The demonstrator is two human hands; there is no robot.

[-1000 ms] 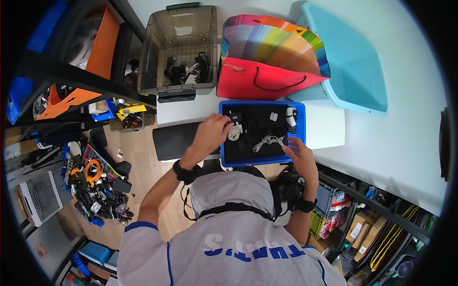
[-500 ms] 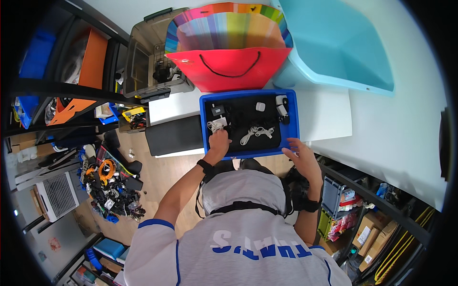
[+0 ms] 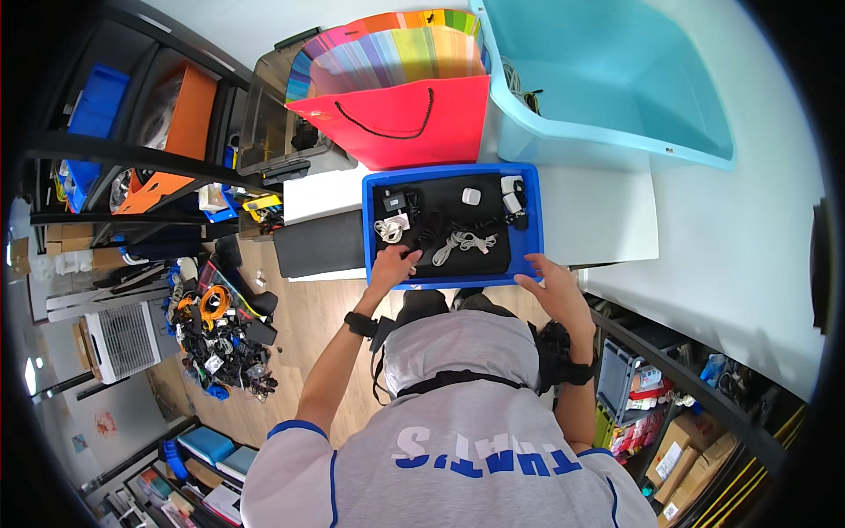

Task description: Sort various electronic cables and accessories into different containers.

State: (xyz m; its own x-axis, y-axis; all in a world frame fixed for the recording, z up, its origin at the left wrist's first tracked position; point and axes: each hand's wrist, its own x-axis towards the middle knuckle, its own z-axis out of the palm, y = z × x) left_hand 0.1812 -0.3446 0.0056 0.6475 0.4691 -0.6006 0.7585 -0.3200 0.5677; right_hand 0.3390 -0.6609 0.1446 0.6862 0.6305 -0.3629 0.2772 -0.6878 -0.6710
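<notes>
White table (image 3: 598, 211) as landmark. At its far end, a large light-blue tub (image 3: 616, 97), tipped open toward the camera; left of it a rainbow-and-red paper bag (image 3: 396, 97), then a smoky clear bin (image 3: 273, 132).

Blue tray (image 3: 453, 224) sits at the table's near edge, lined black, holding small loose items: coiled white cables (image 3: 462, 242), a white cable bundle (image 3: 387, 229), small white adapters (image 3: 509, 189), black plugs.

Left hand (image 3: 392, 264) rests at the tray's near-left corner, fingers down on the liner; whether it pinches anything, cannot tell. Right hand (image 3: 550, 286) open, spread, just off the near-right corner, holding nothing.

Judgement: tray is stiff plastic and light, but contents slide; grip both short rims, keep it level.
</notes>
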